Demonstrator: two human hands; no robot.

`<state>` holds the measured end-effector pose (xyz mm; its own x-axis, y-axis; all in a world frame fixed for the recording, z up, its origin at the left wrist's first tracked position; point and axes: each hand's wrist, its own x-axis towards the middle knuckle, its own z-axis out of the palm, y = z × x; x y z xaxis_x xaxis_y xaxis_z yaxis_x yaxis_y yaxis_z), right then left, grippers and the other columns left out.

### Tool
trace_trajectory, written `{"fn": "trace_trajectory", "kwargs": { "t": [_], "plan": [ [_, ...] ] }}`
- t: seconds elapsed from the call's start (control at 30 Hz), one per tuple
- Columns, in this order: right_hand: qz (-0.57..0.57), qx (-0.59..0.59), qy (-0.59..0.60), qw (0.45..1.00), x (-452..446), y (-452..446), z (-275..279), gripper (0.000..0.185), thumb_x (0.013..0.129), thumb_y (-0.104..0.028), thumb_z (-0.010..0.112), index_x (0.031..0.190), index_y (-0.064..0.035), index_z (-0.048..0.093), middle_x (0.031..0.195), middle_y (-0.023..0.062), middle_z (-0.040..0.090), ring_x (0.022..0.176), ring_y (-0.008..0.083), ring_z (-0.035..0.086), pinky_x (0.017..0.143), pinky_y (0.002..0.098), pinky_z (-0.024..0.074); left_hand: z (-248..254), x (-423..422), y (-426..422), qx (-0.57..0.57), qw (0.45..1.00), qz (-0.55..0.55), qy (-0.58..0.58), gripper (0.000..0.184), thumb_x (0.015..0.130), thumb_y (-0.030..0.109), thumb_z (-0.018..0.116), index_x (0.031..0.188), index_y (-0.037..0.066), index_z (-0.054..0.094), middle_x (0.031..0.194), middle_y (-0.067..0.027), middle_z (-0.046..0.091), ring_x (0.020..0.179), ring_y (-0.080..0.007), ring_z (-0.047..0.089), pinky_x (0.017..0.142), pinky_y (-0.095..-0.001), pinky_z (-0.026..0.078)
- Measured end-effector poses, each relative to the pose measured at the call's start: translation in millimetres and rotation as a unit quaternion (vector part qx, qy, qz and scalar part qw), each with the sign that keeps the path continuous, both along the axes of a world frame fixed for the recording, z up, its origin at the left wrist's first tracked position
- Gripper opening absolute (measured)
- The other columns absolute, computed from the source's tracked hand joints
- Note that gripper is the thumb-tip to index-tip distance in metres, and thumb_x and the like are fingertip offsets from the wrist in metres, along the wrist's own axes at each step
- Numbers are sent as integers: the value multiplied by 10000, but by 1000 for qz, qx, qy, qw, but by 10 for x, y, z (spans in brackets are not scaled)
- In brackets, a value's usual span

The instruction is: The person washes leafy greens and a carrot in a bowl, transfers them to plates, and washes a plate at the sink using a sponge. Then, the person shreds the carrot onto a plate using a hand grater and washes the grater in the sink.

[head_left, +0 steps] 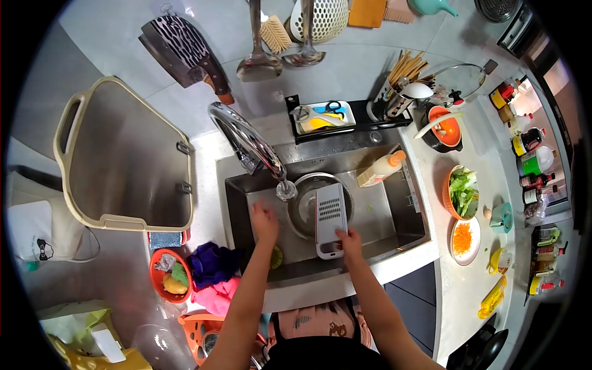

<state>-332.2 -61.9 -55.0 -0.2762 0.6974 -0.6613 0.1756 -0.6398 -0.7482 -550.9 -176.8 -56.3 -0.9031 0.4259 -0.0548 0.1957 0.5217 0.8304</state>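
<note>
My right hand [350,242] is closed on the lower right edge of a flat white grater [330,213] with a slotted metal panel and a handle hole. The grater lies over the right part of a round metal bowl [300,216] in the sink [382,216]. My left hand [264,222] is left of the bowl, near the chrome faucet [246,139]; its slightly blurred fingers look apart, with nothing seen in them. A bottle with an orange cap [380,169] leans at the sink's back right. A round green thing [276,257] is partly hidden by my left forearm.
A large cutting board [126,160] stands left of the sink. Purple cloth [213,264] and a red bowl [157,280] lie near it. On the right counter are a bowl of green leaves [462,191] and a plate of orange shreds [464,240]. Knives [185,55] hang behind.
</note>
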Motion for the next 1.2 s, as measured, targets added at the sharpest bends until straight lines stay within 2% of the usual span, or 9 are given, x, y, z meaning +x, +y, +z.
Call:
{"fn": "trace_trajectory", "kwargs": {
  "t": [0.07,0.27,0.4,0.5,0.93,1.03,1.07,1.13,1.2],
  "plan": [
    [11,-21,17,1000,-65,0,-23,246,765,-167,632,968,-43,568,784,21,574,614,121,517,506,247,409,275,-244,210,117,974,25,195,420,760,-26,457,1175,37,462,1127,-183,473,977,-291,522,738,-334,446],
    [9,-65,52,996,-250,-73,-121,269,769,-192,640,986,-53,563,809,27,581,614,123,520,505,248,418,366,-800,399,98,989,-106,-13,400,780,-32,477,1170,60,472,1010,-104,531,874,-199,536,681,-281,435],
    [14,-88,91,992,-402,-54,-181,314,779,-189,635,1025,-18,542,851,52,592,637,147,544,519,268,438,824,-472,169,191,934,-258,158,493,678,-47,561,1153,83,534,1109,-99,541,974,-211,520,821,-313,422],
    [-8,-125,98,987,-537,-123,-111,317,786,-183,625,1037,-9,539,870,63,596,659,161,556,520,284,440,1144,-132,215,139,938,-311,65,456,682,19,645,1124,84,554,1105,-77,545,959,-203,522,806,-315,425],
    [-40,-277,175,944,-697,41,-417,336,823,-92,537,1151,-82,462,970,110,561,732,231,578,609,366,533,1195,119,334,127,965,-228,-6,335,728,117,665,1048,83,574,972,-66,590,864,-178,559,682,-293,468],
    [42,-85,37,995,-704,-78,-349,347,773,-60,564,1110,-99,493,988,111,561,818,251,566,599,377,526,1207,133,350,154,957,-244,-22,348,726,119,667,1057,80,567,926,-77,586,847,-201,557,681,-307,475],
    [147,146,-77,975,-648,-115,-319,344,753,-62,566,1088,-109,508,981,105,566,829,250,560,585,371,520,1156,144,365,147,963,-226,8,352,724,122,670,1057,80,566,908,-82,586,841,-209,556,681,-309,476],
    [314,557,-279,716,-524,-172,-198,338,714,-66,571,1044,-128,537,965,94,576,851,246,548,556,358,508,1137,146,378,133,967,-211,48,355,720,123,672,1055,78,566,885,-92,582,829,-225,553,676,-310,477],
    [334,635,-320,619,-468,-191,-191,311,697,-99,556,1005,-139,559,951,69,585,830,236,546,531,341,492,1132,137,387,120,966,-220,67,352,718,122,672,1051,75,567,872,-101,574,820,-239,548,665,-311,476]
  ]
}}
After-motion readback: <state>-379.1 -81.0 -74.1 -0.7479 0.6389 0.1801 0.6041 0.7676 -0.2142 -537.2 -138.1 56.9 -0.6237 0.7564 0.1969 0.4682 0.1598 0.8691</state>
